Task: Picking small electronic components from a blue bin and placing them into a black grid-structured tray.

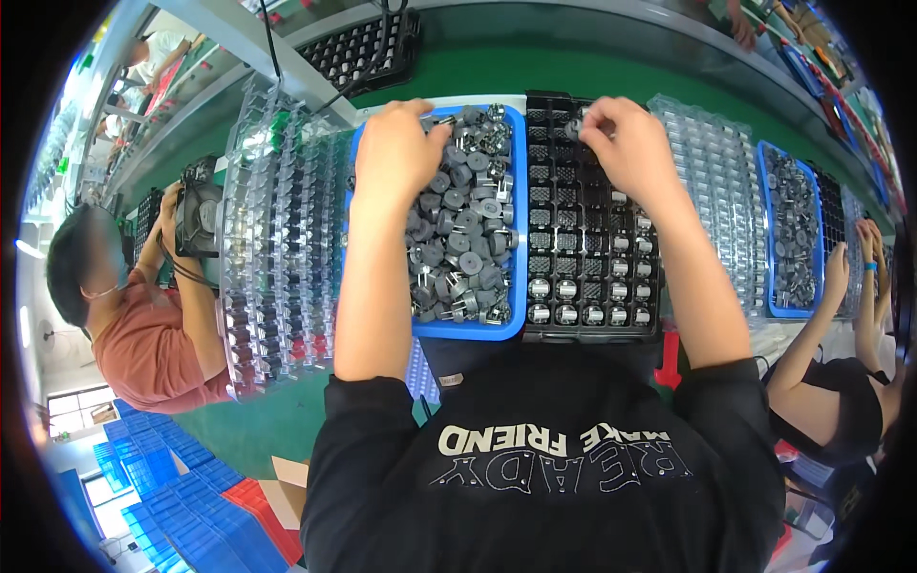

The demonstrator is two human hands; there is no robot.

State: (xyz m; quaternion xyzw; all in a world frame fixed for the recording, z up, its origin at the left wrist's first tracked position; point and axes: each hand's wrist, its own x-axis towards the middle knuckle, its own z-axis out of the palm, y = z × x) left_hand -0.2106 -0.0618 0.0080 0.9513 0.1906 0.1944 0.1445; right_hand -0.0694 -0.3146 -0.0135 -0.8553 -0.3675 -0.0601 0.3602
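Note:
A blue bin (519,220) in front of me is heaped with short grey cylindrical capacitors (458,215), many showing metal pins. My left hand (394,148) is over the bin's far left corner, its fingers curled down by the parts; anything in them is hidden. Right of the bin lies a black compartment tray (592,336). Capacitors with silvery tops stand upright in its near rows and along part of its right side. Above the tray's far end, my right hand (626,143) pinches a grey capacitor (573,130) between thumb and fingers.
Clear plastic trays stand at left (277,248) and at right (712,191). Farther right is another blue bin (793,239) of grey parts. A person in a reddish shirt (158,339) works at left, another in black (831,411) at right. A metal post (258,48) rises at far left.

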